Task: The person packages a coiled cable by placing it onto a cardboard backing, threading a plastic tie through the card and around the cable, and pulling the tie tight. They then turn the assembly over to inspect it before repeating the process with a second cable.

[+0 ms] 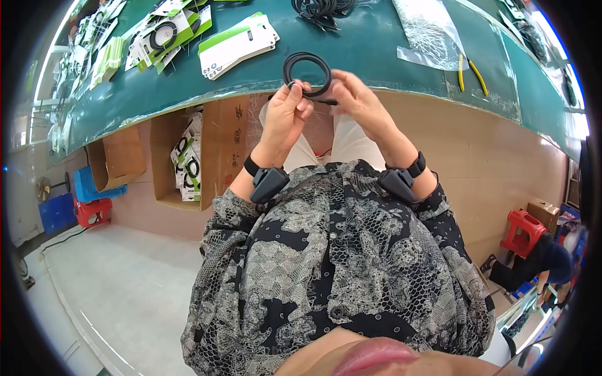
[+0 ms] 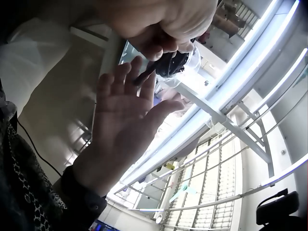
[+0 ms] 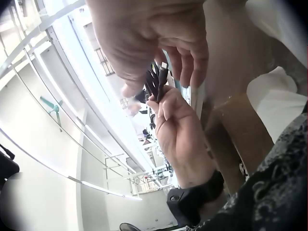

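Black cable, wound into a small round coil (image 1: 326,71) of several turns, shows smooth and slightly glossy in my head view. From the right wrist I make out a connector (image 3: 163,74) with a pale metal tip, standing up beside the bundled loops. I see the coil held up in front of the person's body, at the near edge of the green counter (image 1: 376,59) as my head camera looks down on it.

The left hand (image 1: 284,116) pinches the lower left of the coil between thumb and curled fingers. I see the right hand (image 1: 364,106) just beside the coil's right side, its fingers loosely extended and parted, gripping nothing. In the left wrist view a dark cable end crosses in front of those fingers; I cannot tell whether they touch it.

Beyond the hands I have a stack of white and green cards (image 1: 237,49), a bunch of black cables (image 1: 322,9), a clear bag (image 1: 428,28) of thin white strands, and a yellow-handled tool (image 1: 480,78).
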{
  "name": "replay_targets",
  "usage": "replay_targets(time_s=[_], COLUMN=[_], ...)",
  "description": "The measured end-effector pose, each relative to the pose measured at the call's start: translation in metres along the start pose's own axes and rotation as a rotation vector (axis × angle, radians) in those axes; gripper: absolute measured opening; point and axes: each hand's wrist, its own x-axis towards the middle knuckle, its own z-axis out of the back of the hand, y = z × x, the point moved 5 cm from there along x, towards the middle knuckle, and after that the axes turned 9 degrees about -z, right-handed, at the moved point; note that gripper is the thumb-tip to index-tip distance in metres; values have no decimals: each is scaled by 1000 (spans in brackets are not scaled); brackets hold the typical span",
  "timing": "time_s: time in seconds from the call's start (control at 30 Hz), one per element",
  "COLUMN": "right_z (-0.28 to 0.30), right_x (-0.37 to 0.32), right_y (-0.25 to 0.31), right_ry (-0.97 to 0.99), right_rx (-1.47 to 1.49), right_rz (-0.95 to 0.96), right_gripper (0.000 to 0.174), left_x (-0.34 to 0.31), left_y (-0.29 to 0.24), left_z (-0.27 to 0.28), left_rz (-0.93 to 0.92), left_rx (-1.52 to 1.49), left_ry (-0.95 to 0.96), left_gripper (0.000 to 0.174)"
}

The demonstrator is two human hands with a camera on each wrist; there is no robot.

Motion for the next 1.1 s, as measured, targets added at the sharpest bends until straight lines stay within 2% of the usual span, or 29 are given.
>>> replay_targets(time_s=[0.13,0.3,0.4,0.43,0.53,0.57,0.67,0.7,0.77,0.83,0.9,1.1], right_z=[-3,-10,-16,-19,-31,-32,-28,-27,-24,-23,-26,-47], right_x=[-6,4,16,23,34,39,56,61,72,74,66,71], right_y=[-10,-2,-2,1,-3,0,15,15,10,11,4,-17], right_ry=[144,231,43,63,390,399,266,269,320,340,281,243], right_rx=[116,197,110,103,447,440,80,78,294,406,499,636], right_rz=[-105,-203,-241,-233,-496,-494,-254,-249,-221,-199,-275,-334], right_gripper=[49,52,44,44,33,33,25,25,23,22,22,21], left_x=[1,-2,-2,1,8,13,34,48,56,56,57,29], left_y=[-9,-8,-17,-26,-43,-51,-80,-88,-121,-125,-125,-107], left_z=[-1,2,2,5,6,5,3,10,7,30,43,27], left_rz=[19,98,9,-12,-13,-25,-95,-102,-1129,-1110,-1042,-1135], left_rx=[35,31,70,76,226,229,924,927,2176,2272,2468,2311], left_ry=[2,67,70,68,213,212,203,204,85,96,113,284], left_gripper=[12,13,15,15,19,19,23,23,27,28,28,25])
